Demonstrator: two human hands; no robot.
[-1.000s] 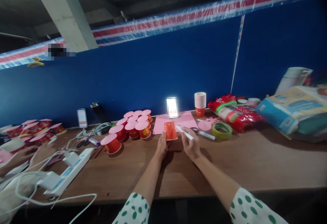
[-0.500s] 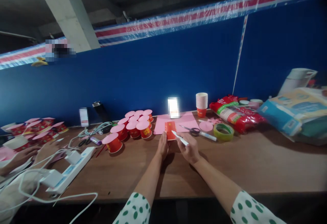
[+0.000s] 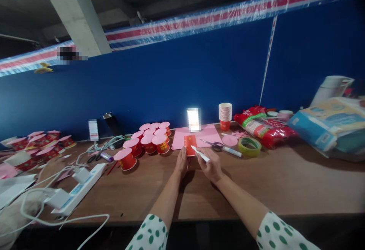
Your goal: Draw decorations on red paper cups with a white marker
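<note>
"What do you have in your hands, and which way does each thing point?"

"Your left hand (image 3: 181, 161) grips the red cup (image 3: 190, 143) along its left side. Your right hand (image 3: 211, 166) has the white pen (image 3: 203, 155) pinched in its fingers, writing-style. Its tip points up and left, at the right side of the cup; its long axis slants from there down toward your palm. Whether the tip touches the cup, I can't tell you."

"And the cup's own axis?"

"It runs away from you, toward the worktop's far edge, with a pale rim at the end nearer you. You have it between the near and far edges of the worktop (image 3: 285, 189), just this side of the pink sheet (image 3: 209, 131)."

"What lies to your right?"

"The scissors (image 3: 217, 146), blades toward your left, then the capped marker (image 3: 232, 151), slanting down to the right, and the tape roll (image 3: 249, 147). Near the far edge you have the stack of paper cups (image 3: 225, 115)."

"And to your left?"

"The group of red cups topped with pink discs (image 3: 154, 140). Farther over, the power strip (image 3: 81, 191) slants from the worktop's near edge up to the right, and another person's hand (image 3: 53, 169) is near the left end."
</note>
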